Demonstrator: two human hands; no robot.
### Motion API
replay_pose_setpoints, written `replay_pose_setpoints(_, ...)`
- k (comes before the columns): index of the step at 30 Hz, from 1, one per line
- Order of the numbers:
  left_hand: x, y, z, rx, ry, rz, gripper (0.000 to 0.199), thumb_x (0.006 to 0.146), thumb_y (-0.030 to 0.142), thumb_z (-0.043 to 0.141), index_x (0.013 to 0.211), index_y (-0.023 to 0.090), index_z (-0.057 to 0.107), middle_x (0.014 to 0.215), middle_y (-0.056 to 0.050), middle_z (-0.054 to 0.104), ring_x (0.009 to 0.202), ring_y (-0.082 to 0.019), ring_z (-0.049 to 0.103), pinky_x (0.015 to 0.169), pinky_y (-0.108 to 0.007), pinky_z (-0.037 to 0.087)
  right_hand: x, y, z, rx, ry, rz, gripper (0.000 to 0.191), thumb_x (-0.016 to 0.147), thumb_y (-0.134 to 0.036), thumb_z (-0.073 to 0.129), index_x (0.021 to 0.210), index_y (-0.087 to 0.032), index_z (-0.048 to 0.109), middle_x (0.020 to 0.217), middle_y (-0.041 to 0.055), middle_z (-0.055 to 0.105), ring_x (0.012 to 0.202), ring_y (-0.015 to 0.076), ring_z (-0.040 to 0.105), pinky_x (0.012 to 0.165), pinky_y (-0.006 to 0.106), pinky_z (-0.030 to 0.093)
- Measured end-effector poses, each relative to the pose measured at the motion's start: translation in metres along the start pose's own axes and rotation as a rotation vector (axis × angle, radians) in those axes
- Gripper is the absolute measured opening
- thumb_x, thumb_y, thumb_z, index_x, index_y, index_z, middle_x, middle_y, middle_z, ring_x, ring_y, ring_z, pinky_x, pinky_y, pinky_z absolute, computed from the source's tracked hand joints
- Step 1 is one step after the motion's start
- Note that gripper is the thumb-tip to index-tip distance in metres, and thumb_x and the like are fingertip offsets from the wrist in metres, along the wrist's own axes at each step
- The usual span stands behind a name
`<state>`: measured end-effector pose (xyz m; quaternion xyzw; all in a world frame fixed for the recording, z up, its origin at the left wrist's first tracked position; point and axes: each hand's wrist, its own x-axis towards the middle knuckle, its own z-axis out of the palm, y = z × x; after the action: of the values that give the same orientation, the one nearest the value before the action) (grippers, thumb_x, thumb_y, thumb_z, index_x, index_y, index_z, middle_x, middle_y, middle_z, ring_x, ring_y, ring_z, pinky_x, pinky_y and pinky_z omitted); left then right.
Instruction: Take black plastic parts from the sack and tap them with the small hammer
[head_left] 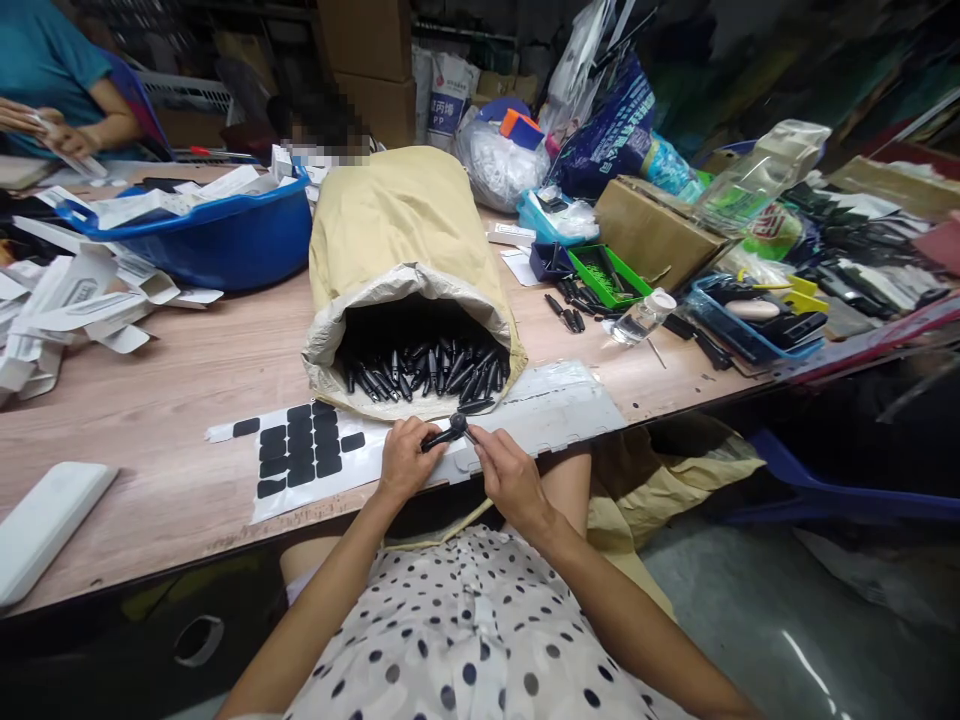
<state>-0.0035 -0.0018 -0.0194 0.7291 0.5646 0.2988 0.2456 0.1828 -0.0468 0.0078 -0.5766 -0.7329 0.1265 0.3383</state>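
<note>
Near the table's front edge, my left hand is closed round a slim black plastic piece with a rounded knob at its far end. My right hand pinches at the knob end of the same piece; whether a thin separate part is between its fingertips cannot be made out. Just beyond both hands lies an open tan woven sack, its mouth facing me, with many similar black pointed pieces inside. To the left of my left hand is a clear sheet bearing black rounded-square stickers.
A white cardboard strip lies under the sack's mouth. Left stand a blue basin of white boxes and a white box. Right are a green tray, a small bottle and a blue basket. A co-worker's hands show far left.
</note>
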Motion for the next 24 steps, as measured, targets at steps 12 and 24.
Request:
replay_pose_setpoints(12,-0.001,-0.003,0.001,0.003,0.012,0.024,0.006,0.082,0.028,0.069,0.087,0.026,0.071,0.080,-0.002,0.064,0.082,-0.022,0.057,0.078,-0.035,0.048,-0.005,-0.009,0.007,0.069,-0.048,-0.058,0.038,0.099,-0.022,0.042,0.126,-0.025,0.068,0.090,0.0051,0.069,0.079,0.0160,0.067,0.075,0.024,0.057)
replay_pose_setpoints(24,0.000,-0.002,0.002,0.043,0.043,0.011,0.007,0.080,0.025,0.069,0.087,0.024,0.070,0.082,-0.002,0.065,0.084,-0.022,0.058,0.079,-0.035,0.049,0.073,0.102,-0.048,-0.537,0.197,0.487,0.036,0.094,-0.017,0.049,0.122,-0.021,0.072,0.095,0.0098,0.063,0.078,0.0189,0.054,0.065,0.028,0.036)
